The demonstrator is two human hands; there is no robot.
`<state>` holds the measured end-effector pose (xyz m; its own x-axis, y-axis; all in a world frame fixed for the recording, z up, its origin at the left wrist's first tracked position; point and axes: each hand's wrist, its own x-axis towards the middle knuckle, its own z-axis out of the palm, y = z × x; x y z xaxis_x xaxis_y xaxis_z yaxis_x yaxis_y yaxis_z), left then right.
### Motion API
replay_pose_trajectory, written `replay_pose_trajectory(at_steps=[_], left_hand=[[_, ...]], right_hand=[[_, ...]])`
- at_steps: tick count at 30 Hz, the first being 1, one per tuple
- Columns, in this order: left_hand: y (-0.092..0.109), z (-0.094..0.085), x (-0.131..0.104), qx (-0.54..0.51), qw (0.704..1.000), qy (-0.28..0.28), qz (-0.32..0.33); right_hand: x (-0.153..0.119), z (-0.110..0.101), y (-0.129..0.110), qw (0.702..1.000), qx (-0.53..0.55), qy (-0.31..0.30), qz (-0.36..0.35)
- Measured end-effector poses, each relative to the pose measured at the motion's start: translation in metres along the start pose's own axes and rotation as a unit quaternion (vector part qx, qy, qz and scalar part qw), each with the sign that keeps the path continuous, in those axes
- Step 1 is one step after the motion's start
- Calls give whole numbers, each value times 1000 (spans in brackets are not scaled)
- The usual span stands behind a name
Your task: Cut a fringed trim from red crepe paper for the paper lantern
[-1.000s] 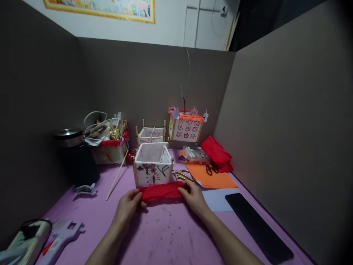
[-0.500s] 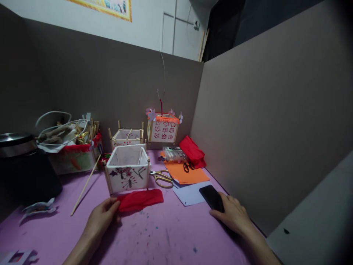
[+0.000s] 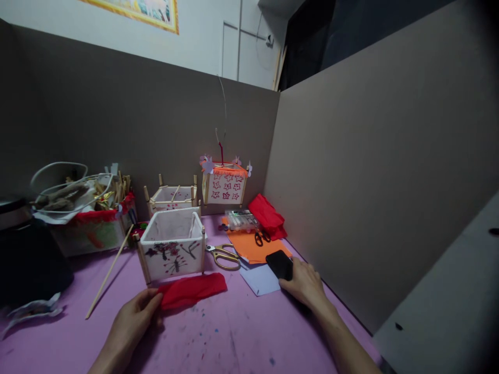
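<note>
My left hand (image 3: 134, 322) pinches the left end of a folded red cloth strip (image 3: 193, 291) lying on the purple tabletop (image 3: 210, 343). My right hand (image 3: 306, 280) grips a black, phone-like object (image 3: 279, 265) over the right edge of the pale blue paper (image 3: 260, 280). Just behind the red strip stands a white box with wooden corner sticks (image 3: 173, 257), painted with dark red flowers on its front. Gold-handled scissors (image 3: 225, 257) lie to the right of that box.
Orange paper (image 3: 249, 248) carries black scissors (image 3: 262, 238), near a clear marker case (image 3: 241, 220) and red cloth (image 3: 267, 215). A star-patterned lantern (image 3: 225, 187) and another box (image 3: 174, 196) stand behind. At left are a stick (image 3: 110, 272), a filled basket (image 3: 93, 231) and a dark container (image 3: 31, 259).
My right hand has moved left and slightly up with the black object, now farther over the blue paper. My left hand still holds the red strip. The whole view has shifted slightly.
</note>
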<state>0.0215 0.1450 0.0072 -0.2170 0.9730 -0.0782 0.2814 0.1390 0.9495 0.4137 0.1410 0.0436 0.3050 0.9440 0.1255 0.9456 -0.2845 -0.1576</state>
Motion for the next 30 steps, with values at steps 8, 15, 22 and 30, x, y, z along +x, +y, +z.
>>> replay_pose_trajectory(at_steps=[8,15,22,30], left_hand=[[-1,-1,0,-22,999,-35,-16],[-3,-1,0,-45,998,-31,-21],[-1,-1,0,-33,999,-31,-27],[2,-2,-2,-20,1000,-23,-10]], right_hand=[[4,2,3,1000,-4,-29,-2],[-23,-1,26,997,43,9,-62],[-60,8,47,990,45,68,-113],[-39,8,24,994,-6,51,-101]])
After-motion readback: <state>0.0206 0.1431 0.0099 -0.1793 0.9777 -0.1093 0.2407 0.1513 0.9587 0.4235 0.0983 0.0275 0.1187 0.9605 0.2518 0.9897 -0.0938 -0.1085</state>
